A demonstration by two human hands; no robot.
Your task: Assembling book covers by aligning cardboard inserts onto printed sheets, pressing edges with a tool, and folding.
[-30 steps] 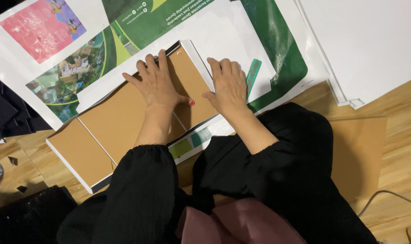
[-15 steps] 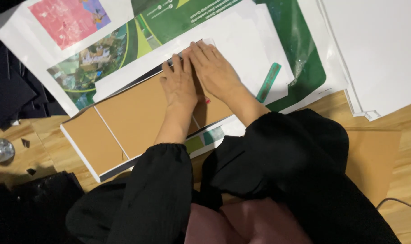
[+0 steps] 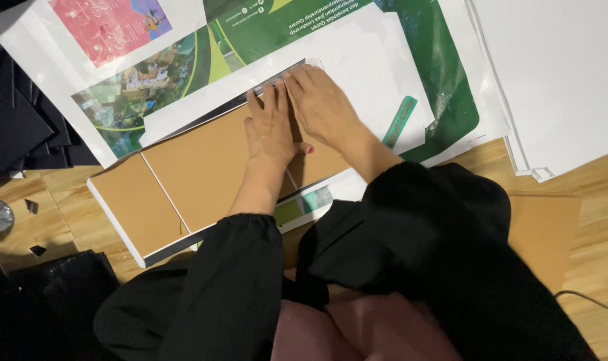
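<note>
On a wooden floor (image 3: 584, 220), seen from above, a person in black sleeves presses both hands flat on a brown cardboard panel (image 3: 204, 167) that lies at a slant across the middle of the view. Left hand (image 3: 270, 130) is open, palm down, fingers stretched toward the panel's far edge; right hand (image 3: 324, 107) is open too, palm down, just beside it and touching it, fingertips on the same far edge where a white paper margin (image 3: 284, 70) folds over the board. A thin pale line crosses the panel near its left end, and a white border runs around its near and left sides. Under and beyond the panel lies a large printed poster (image 3: 444, 87) in green and white, with a pink picture and an aerial landscape picture at its upper left. A small teal strip (image 3: 399, 120) rests on the poster just right of the right wrist. White sheets (image 3: 558, 73) are stacked at the upper right, another brown board (image 3: 544, 227) lies at the right under the sleeve, and black pieces (image 3: 23, 134) sit at the left
</note>
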